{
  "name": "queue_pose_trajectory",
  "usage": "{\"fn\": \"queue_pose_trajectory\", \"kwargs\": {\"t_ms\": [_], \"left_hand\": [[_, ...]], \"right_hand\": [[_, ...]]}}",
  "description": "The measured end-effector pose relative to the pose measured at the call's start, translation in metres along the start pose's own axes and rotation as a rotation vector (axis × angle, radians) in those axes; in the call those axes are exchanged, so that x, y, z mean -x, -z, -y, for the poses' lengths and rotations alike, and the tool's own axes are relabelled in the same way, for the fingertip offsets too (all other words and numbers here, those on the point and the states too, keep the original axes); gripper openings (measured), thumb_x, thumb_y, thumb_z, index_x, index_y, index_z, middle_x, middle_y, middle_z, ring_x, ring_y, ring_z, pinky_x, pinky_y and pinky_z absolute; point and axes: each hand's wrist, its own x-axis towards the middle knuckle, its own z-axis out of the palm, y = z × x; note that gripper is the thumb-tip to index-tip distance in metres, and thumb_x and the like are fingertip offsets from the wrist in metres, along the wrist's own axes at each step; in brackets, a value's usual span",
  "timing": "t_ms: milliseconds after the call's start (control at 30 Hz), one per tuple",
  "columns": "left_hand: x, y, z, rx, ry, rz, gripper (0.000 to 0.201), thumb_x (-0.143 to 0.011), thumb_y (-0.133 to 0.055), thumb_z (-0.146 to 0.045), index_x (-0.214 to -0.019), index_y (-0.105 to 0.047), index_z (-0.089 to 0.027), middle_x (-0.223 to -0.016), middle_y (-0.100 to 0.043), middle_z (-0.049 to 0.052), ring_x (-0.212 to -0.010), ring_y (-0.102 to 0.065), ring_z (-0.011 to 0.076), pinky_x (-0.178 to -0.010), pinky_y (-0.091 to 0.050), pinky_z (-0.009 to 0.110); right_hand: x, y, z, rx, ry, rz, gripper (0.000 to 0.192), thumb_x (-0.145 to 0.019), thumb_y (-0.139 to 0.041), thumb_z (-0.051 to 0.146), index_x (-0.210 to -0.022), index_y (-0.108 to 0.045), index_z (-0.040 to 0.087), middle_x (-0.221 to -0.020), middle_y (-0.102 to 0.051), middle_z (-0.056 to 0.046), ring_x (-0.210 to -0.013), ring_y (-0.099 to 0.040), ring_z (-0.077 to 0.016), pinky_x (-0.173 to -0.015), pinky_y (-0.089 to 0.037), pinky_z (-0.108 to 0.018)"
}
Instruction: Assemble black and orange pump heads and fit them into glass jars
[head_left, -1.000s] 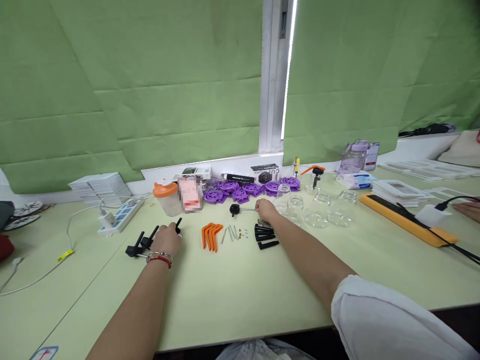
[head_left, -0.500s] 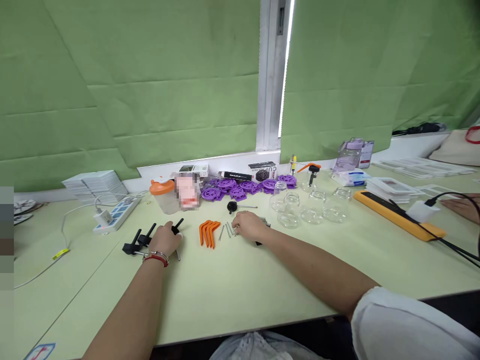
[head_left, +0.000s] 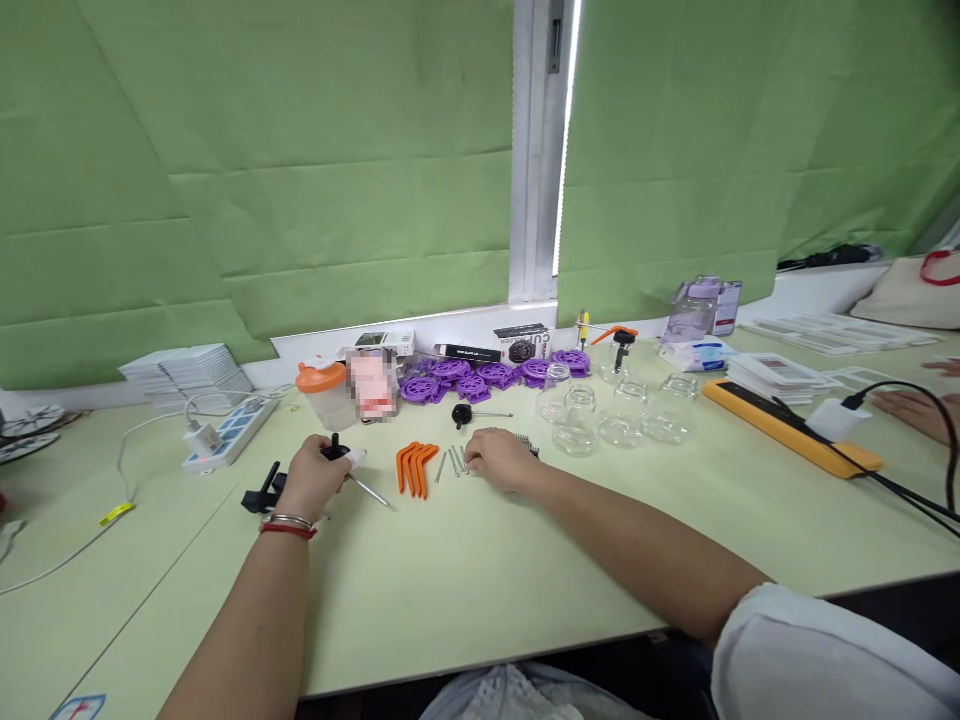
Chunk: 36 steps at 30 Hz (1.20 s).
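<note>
My left hand [head_left: 309, 482] is closed around a black plastic part with a metal rod [head_left: 373, 493], lifted just above the table with the rod pointing right. Beside that hand lie other black parts [head_left: 262, 494], half covered by it. My right hand [head_left: 501, 460] rests on the table, its fingertips closed at the edge of several thin metal pins [head_left: 454, 462]; what they hold, if anything, is hidden. Several bent orange pieces [head_left: 415, 470] lie between the hands. Beyond them is another black part with a rod [head_left: 463, 414]. Small springs [head_left: 529, 443] show behind my right hand.
Purple wheel-shaped parts [head_left: 496, 375] line the back, near an orange-lidded cup [head_left: 321, 377]. Clear glass jars [head_left: 621, 428] stand right of centre. A yellow-orange power strip [head_left: 787, 428] lies farther right; a white one [head_left: 238, 432] is at left. Another person's hand [head_left: 919, 408] is at far right.
My left hand has picked up one black part with its rod and turned it so the rod points right. My right hand has barely moved.
</note>
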Motion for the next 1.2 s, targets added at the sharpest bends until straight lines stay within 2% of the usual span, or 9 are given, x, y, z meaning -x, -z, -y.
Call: {"fn": "queue_pose_trajectory", "kwargs": {"t_ms": [67,167,267,333,433,567,800,1033,1200], "left_hand": [[0.013,-0.001,-0.016,0.335,-0.068,0.084,0.054,-0.055,-0.075,-0.038,-0.1,-0.054,-0.016,-0.055,-0.052,-0.004,-0.043,-0.048,0.012,-0.044,-0.037,0.025],[0.038,-0.015,-0.041,0.618,-0.197,0.199,0.051,-0.059,-0.076,-0.034,-0.103,-0.057,-0.015,-0.069,-0.055,-0.002,-0.053,-0.052,0.0102,-0.054,-0.043,0.026],[0.068,-0.042,-0.057,0.734,-0.273,0.223,0.043,-0.062,-0.076,-0.031,-0.099,-0.056,-0.018,-0.088,-0.057,0.002,-0.07,-0.057,0.0124,-0.066,-0.048,0.027],[0.087,-0.062,-0.061,0.688,-0.296,0.27,0.042,-0.066,-0.073,-0.029,-0.101,-0.053,-0.021,-0.093,-0.056,0.003,-0.078,-0.057,0.0144,-0.071,-0.048,0.029],[0.109,-0.08,-0.057,0.574,-0.391,0.364,0.041,-0.071,-0.07,-0.027,-0.106,-0.051,-0.023,-0.104,-0.055,0.005,-0.088,-0.055,0.0167,-0.082,-0.046,0.033],[0.114,-0.082,-0.05,0.466,-0.481,0.506,0.041,-0.072,-0.068,-0.026,-0.108,-0.049,-0.025,-0.107,-0.052,0.007,-0.091,-0.055,0.0197,-0.081,-0.045,0.035],[0.093,-0.074,-0.035,0.162,-0.619,0.486,0.033,-0.067,-0.069,-0.025,-0.091,-0.046,-0.023,-0.085,-0.057,0.003,-0.07,-0.052,0.017,-0.067,-0.042,0.03],[0.088,-0.074,-0.029,0.102,-0.621,0.488,0.032,-0.065,-0.069,-0.026,-0.091,-0.049,-0.023,-0.081,-0.06,0.003,-0.063,-0.051,0.0167,-0.062,-0.04,0.029],[0.088,-0.074,-0.032,0.131,-0.699,0.504,0.031,-0.07,-0.067,-0.025,-0.1,-0.063,-0.024,-0.089,-0.064,0.007,-0.079,-0.058,0.0224,-0.075,-0.044,0.034]], "right_hand": [[0.011,0.006,0.008,-0.305,-0.16,-0.047,0.007,-0.079,-0.059,0.016,-0.075,-0.065,0.018,-0.079,-0.066,-0.003,-0.075,-0.058,-0.0152,-0.066,-0.041,-0.026],[0.034,0.011,0.02,-0.921,-0.379,0.003,0.007,-0.082,-0.057,0.023,-0.078,-0.056,0.017,-0.084,-0.066,-0.004,-0.071,-0.061,-0.0131,-0.057,-0.042,-0.023],[0.057,0.01,0.026,-1.331,-0.476,0.053,0.016,-0.08,-0.062,0.028,-0.079,-0.051,0.017,-0.089,-0.066,-0.006,-0.071,-0.064,-0.014,-0.058,-0.046,-0.025],[0.067,0.008,0.024,-1.439,-0.488,-0.013,0.019,-0.077,-0.066,0.028,-0.078,-0.05,0.017,-0.082,-0.066,-0.005,-0.069,-0.065,-0.0138,-0.059,-0.047,-0.025],[0.074,0.004,0.015,-1.449,-0.492,-0.172,0.021,-0.071,-0.071,0.021,-0.073,-0.051,0.017,-0.068,-0.064,-0.002,-0.06,-0.06,-0.0109,-0.056,-0.046,-0.023],[0.074,0.003,0.001,-1.434,-0.498,-0.265,0.02,-0.068,-0.072,0.019,-0.072,-0.053,0.017,-0.061,-0.062,-0.001,-0.055,-0.057,-0.0101,-0.054,-0.045,-0.023],[0.076,0.0,-0.008,-1.497,-0.524,-0.243,0.013,-0.078,-0.065,0.017,-0.073,-0.054,0.016,-0.064,-0.066,-0.005,-0.061,-0.063,-0.0115,-0.061,-0.049,-0.023],[0.077,-0.003,-0.011,-1.447,-0.51,-0.202,0.014,-0.078,-0.067,0.019,-0.074,-0.054,0.016,-0.062,-0.067,-0.004,-0.059,-0.063,-0.0115,-0.06,-0.049,-0.024],[0.079,-0.004,-0.012,-1.415,-0.489,-0.198,0.012,-0.078,-0.066,0.019,-0.074,-0.055,0.015,-0.061,-0.067,-0.004,-0.056,-0.062,-0.0113,-0.056,-0.049,-0.023]]}}
